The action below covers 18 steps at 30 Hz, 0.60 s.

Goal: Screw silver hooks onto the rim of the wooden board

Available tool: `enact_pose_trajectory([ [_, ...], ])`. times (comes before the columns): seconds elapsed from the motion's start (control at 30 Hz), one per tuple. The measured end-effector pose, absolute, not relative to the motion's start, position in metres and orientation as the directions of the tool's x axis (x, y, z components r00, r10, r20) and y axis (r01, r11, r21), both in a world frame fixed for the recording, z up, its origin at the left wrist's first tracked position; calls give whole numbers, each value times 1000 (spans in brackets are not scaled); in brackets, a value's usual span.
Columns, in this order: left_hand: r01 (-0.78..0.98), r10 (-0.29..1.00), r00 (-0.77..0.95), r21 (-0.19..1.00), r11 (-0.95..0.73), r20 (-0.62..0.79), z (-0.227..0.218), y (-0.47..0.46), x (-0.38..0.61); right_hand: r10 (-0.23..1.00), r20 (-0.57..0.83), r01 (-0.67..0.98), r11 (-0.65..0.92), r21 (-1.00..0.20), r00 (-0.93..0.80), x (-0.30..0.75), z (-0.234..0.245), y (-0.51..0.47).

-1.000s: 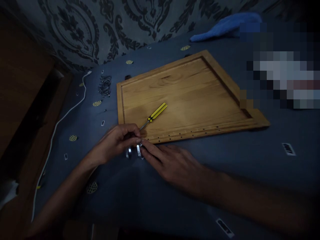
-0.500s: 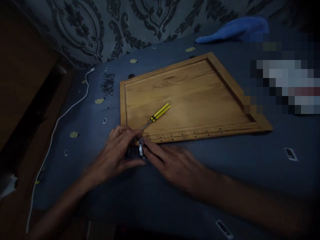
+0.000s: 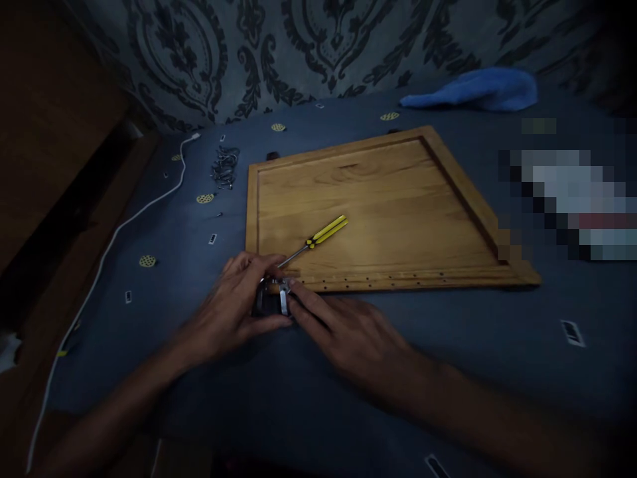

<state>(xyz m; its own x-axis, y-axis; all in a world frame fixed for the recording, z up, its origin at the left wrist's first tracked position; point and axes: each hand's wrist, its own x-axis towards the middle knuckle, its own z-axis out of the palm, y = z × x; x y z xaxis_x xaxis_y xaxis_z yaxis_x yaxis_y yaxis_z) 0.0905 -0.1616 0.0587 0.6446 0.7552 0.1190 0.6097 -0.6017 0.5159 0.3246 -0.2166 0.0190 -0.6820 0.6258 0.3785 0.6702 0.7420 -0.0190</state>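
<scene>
A framed wooden board [image 3: 368, 192] lies flat, with a row of small dark holes along its near edge. At the near left corner, my left hand [image 3: 239, 295] curls its fingers over the edge, its thumb stretched below a shiny metal hook [image 3: 284, 297]. My right hand [image 3: 343, 325] pinches the same hook from the right with its fingertips. More dark metal shows between my left thumb and fingers, its shape unclear. A screwdriver with a yellow handle [image 3: 327, 232] rests on the board, its shaft pointing toward my left fingers, which hide the tip.
A heap of small metal hooks [image 3: 225, 167] lies left of the board, with one small screw-like piece [image 3: 219, 214] nearby. A white cable [image 3: 144, 209] runs down the left side. A blue cloth [image 3: 478, 89] lies at the back; a blurred-out item [image 3: 572, 199] is at right.
The view has shifted a little, so the board and screwdriver appear slightly lower and to the right. Both hands stay at the same corner, with the metal hook still between them.
</scene>
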Motion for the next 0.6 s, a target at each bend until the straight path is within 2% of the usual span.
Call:
enact_pose_trajectory([
  [0.47,609,817,562,603,-515,130,52,-165,93,617,365,655,755,-26,-697,323,27,-213],
  [0.6,607,823,550,610,-509,140,48,-163,94,609,410,638,766,-80,-680,328,28,-209],
])
